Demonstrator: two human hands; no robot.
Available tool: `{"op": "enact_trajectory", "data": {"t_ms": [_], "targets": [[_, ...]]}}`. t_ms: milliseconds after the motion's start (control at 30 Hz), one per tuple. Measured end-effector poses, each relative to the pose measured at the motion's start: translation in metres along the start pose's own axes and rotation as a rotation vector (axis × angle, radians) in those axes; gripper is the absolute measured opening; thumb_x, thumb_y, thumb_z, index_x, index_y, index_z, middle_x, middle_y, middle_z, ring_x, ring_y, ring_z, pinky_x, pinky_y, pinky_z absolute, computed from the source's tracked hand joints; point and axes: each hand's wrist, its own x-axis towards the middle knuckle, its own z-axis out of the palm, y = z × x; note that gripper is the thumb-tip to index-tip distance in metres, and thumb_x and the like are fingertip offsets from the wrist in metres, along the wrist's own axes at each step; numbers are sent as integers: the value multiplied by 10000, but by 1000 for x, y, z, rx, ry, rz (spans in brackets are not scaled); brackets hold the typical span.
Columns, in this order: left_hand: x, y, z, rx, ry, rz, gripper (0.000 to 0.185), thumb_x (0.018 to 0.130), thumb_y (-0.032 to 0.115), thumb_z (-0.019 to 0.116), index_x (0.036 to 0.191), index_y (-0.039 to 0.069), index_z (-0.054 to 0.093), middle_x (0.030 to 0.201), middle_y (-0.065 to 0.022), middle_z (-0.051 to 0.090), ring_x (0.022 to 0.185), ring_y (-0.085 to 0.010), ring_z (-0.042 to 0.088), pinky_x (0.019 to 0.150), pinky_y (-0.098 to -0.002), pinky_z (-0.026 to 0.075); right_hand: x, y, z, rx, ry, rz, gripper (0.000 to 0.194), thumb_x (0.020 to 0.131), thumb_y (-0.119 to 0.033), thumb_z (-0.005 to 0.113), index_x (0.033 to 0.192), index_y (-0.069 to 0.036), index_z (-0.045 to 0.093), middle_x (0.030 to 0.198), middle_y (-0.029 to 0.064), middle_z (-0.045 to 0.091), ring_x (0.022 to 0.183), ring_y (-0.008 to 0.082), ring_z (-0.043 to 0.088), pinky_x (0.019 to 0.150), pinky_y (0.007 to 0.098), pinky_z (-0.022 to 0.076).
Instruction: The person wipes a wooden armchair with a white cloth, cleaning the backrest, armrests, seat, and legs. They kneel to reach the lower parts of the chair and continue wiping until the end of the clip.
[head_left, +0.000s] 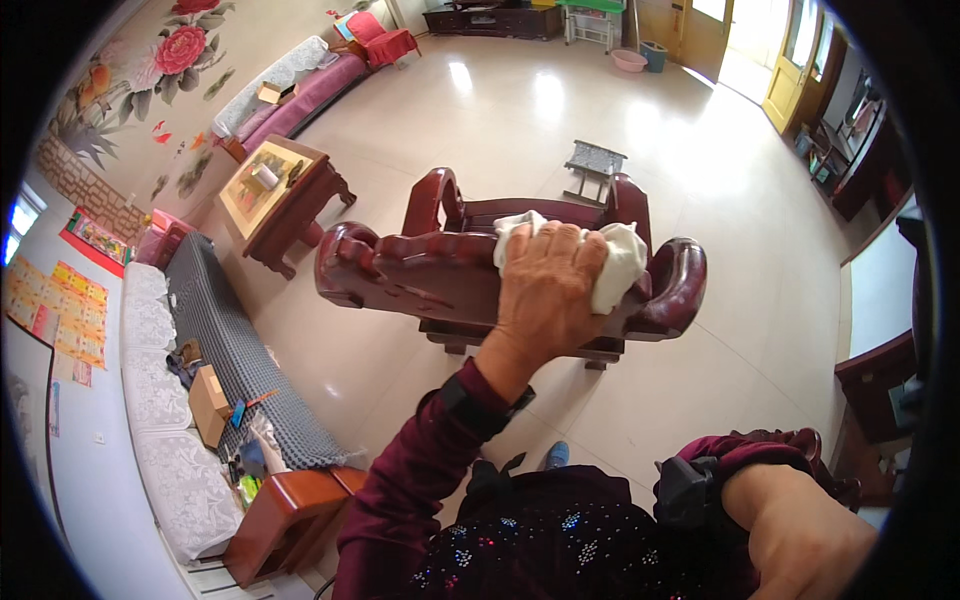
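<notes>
A dark red polished wooden armchair (442, 259) stands before me, its carved back towards me. My left hand (555, 281) presses a white cloth (622, 262) onto the top rail of that back, fingers spread over the cloth. One scrolled end (682, 277) of the chair is to the right of the cloth. My right hand (817, 532) is at the lower right, partly cut off by the picture's rim; its fingers are hidden, and whether it holds anything does not show.
A grey-topped folding stool (596, 159) stands beyond the chair. To the left are a low wooden table (259, 180) with a picture top and a long sofa (154, 375) bearing a cardboard box (208, 405). A reddish wooden cabinet (274, 517) stands lower left.
</notes>
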Motion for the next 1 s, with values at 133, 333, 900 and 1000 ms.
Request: {"op": "enact_trajectory", "data": {"t_ms": [133,333,900,1000], "targets": [[-1,-21,-8,-11,-29,25,396,761,229,720,1107,64,618,975,-141,611,944,-332,617,918,-485,421,-3,-3,-2,7,-20,21,175,942,-91,673,1106,-30,669,832,144,683,663,253,651,568,337,524],[-26,-69,-41,107,89,-94,401,752,232,787,1102,81,663,1032,-115,657,998,-329,629,937,-453,443,-6,-18,-9,1,-35,33,200,942,-98,677,1129,-32,668,819,141,681,645,250,646,553,333,517],[-5,-4,12,-63,168,-74,352,833,323,781,1050,71,667,970,-121,642,941,-329,620,919,-477,417,-5,-30,-15,56,-82,78,270,941,-117,691,1197,-37,665,783,131,676,593,241,631,511,320,499],[2,24,28,35,187,-158,448,799,327,759,1136,62,629,1019,-135,625,1010,-328,609,986,-498,393,-4,-28,-13,74,-92,84,282,941,-120,693,1209,-39,665,776,130,675,584,239,628,503,318,496]]}}
